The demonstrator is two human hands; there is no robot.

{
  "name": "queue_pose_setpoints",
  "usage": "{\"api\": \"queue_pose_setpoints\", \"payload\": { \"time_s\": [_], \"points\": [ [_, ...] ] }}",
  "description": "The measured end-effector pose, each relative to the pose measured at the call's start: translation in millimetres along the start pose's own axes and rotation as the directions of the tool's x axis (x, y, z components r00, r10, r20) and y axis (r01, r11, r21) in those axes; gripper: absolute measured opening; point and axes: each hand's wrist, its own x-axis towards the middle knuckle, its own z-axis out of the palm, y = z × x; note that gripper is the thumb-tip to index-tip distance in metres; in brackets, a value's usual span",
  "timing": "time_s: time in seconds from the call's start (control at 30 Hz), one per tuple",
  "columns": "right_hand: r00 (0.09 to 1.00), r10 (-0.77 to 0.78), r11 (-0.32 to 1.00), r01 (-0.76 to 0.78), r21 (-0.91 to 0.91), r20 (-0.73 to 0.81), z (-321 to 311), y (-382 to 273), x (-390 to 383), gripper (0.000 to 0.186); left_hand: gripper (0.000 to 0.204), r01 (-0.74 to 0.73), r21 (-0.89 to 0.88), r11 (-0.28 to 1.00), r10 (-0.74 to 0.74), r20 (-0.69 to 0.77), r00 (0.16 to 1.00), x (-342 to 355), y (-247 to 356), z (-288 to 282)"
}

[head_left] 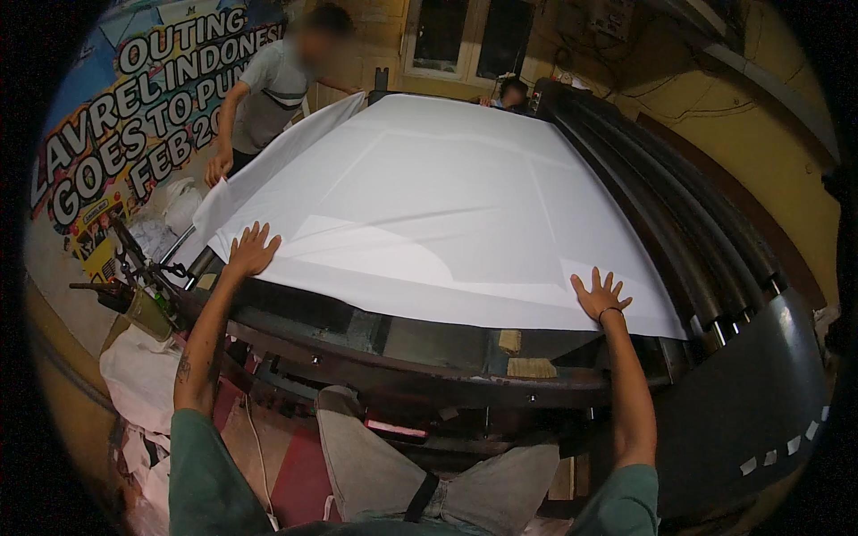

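Note:
A wide white fabric sheet [429, 179] covers the bed of a large dark machine [438, 366] in front of me, with faint shapes of something flat showing beneath it. My left hand [252, 250] lies spread on the sheet near its front left corner. My right hand [601, 295] rests with fingers spread on the front right part of the sheet, a dark band around the wrist. At the left edge, a co-worker's hand [217, 168] grips the raised border of the cloth.
A co-worker [268, 98] stands at the left side; another person [511, 94] is partly visible at the far end. Long dark rollers [661, 205] run along the right. A tool holder [143, 313] hangs at the front left, above white scraps [143, 375]. A printed banner covers the left wall.

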Motion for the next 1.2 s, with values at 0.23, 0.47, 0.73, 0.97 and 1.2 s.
{"api": "queue_pose_setpoints", "payload": {
  "time_s": [0.23, 0.47, 0.73, 0.97, 1.2],
  "points": [
    [0.998, -0.059, 0.998, 0.058, -0.024, -0.005, 1.1, 3.5, 2.6, 0.094, 0.076, 0.005, 0.027, 1.0, -0.005, -0.026, 1.0, -1.7, -24.8, 2.1],
    [1.0, -0.006, 1.0, 0.006, -0.002, 0.004, 6.9, -11.4, 0.6, 0.095, 0.074, -0.091, -0.046, 0.995, 0.082, -0.155, 0.985, -3.1, -44.8, 7.9],
    [1.0, -0.011, 1.0, 0.011, 0.005, 0.003, 2.8, -11.0, -7.0, 0.1, 0.065, -0.191, -0.126, 0.973, 0.126, -0.405, 0.906, 7.9, -58.0, 22.3],
    [1.0, -0.008, 1.0, 0.008, -0.007, -0.01, 1.7, -7.1, -6.1, 0.1, 0.047, -0.19, -0.296, 0.936, -0.059, -0.664, 0.745, 18.8, -81.6, 33.1],
    [1.0, -0.01, 1.0, 0.01, -0.005, -0.011, 0.3, -3.5, -5.2, 0.099, 0.048, -0.063, -0.234, 0.97, -0.092, -0.595, 0.798, 1.8, -66.1, 21.4]
  ]
}}
